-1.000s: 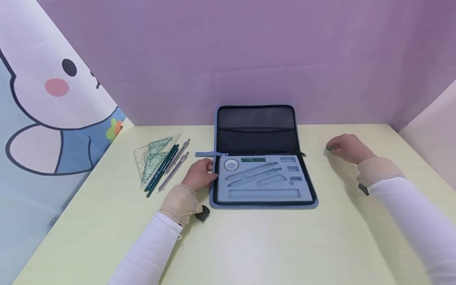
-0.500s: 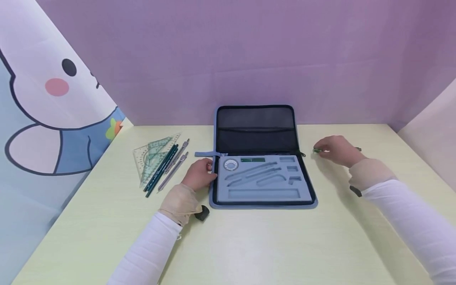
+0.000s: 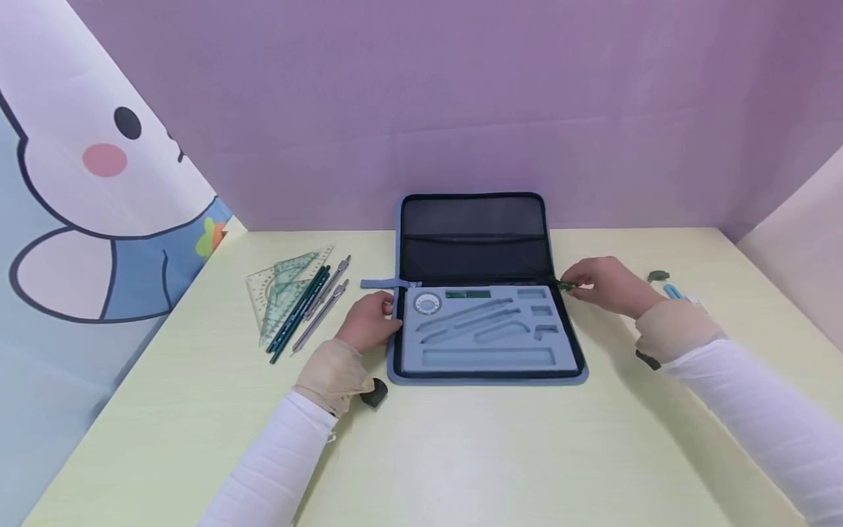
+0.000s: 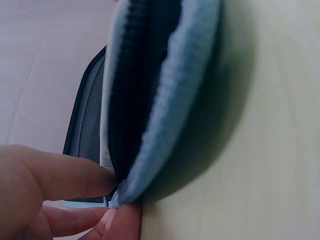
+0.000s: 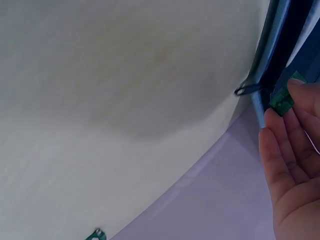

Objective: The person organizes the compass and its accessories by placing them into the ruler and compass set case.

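An unzipped drawing-set case [image 3: 487,380] lies with its lid raised, a grey-blue foam insert [image 3: 487,338] with shaped recesses inside. At the case's left edge, my left hand [image 3: 367,322] pinches the rim between thumb and fingers; the left wrist view shows the blue fabric edge [image 4: 170,95] there. My right hand [image 3: 612,284] is by the right rear corner, holding a small green piece [image 5: 283,102] between thumb and fingers. Its exact kind is unclear. Near it in the right wrist view is the zip pull [image 5: 247,90]. A round white dial-like piece [image 3: 427,304] and a green strip [image 3: 468,294] sit in the insert.
Clear green set squares [image 3: 279,289], dark green pencils [image 3: 299,315] and silver compasses [image 3: 321,316] lie left of the case. Right of my right hand lie a small green piece [image 3: 658,276], a light blue item [image 3: 672,290] and a partly hidden white item [image 3: 694,301]. A purple backdrop rises behind.
My right hand has moved left with the small green piece to the case's right rear corner, uncovering small items on the table behind it. The left hand has stayed on the case edge.
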Tool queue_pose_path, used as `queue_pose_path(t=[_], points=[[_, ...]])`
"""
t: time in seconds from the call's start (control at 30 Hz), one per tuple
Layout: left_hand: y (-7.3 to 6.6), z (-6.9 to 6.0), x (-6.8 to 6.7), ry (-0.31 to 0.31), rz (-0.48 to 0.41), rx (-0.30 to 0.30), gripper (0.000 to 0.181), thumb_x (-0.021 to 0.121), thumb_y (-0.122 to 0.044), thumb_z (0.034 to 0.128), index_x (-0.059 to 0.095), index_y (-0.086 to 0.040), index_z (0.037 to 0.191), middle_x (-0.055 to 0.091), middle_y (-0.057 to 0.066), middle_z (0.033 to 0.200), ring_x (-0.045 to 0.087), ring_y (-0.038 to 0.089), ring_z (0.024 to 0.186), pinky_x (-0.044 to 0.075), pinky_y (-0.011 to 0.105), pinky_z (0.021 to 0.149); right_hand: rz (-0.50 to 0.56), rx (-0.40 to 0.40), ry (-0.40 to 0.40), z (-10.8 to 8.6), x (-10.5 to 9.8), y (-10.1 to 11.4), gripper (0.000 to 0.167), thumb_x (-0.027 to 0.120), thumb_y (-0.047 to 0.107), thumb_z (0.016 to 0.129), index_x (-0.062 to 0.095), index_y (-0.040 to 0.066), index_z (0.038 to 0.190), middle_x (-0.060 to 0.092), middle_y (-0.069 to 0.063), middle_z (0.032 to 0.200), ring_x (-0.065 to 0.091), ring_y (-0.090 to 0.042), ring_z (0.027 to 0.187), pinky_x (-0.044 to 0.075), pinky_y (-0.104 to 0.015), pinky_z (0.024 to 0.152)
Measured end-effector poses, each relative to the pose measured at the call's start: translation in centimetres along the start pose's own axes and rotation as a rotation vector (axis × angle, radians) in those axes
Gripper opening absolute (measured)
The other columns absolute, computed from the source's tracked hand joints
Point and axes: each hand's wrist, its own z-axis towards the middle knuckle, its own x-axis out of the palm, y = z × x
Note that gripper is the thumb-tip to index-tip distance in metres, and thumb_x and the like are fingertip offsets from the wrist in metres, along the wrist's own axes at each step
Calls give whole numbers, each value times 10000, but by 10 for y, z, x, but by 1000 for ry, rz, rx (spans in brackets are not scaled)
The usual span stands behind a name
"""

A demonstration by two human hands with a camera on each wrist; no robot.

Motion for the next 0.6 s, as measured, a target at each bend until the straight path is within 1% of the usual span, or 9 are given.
queue_pose_path(t=[0.07, 0.17, 0.4, 0.6], points=[[0, 0, 0, 3, -5, -7, 430, 629, -86, 840, 523, 67, 1228, 563, 70, 932, 598, 179, 727, 475, 335, 841, 2, -10, 1, 1, 3, 4, 201, 669, -60, 782, 679, -56, 983, 684, -171, 936, 649, -304, 832, 531, -461, 759], [1, 1, 1, 5, -5, -9, 432, 628, -86, 840, 523, 67, 1231, 566, 74, 940, 595, 188, 757, 472, 336, 849, 7, -10, 14, 1, 5, 10, 207, 668, -56, 790, 674, -63, 997, 677, -184, 966, 641, -303, 850, 529, -456, 767], [1, 0, 0, 6, -12, -12, 426, 629, -78, 837, 524, 71, 1222, 565, 77, 940, 596, 215, 807, 473, 339, 856, 29, 4, 50, 2, 7, 26, 219, 667, -41, 804, 675, -62, 1022, 673, -180, 999, 629, -294, 880, 523, -456, 787], [1, 0, 0, 1, 7, -3, 411, 628, -78, 839, 533, 69, 1211, 562, 69, 927, 578, 222, 853, 463, 337, 861, 62, -24, 64, 2, 10, 32, 217, 668, -32, 813, 677, -49, 1030, 676, -148, 982, 627, -266, 864, 527, -435, 774]])
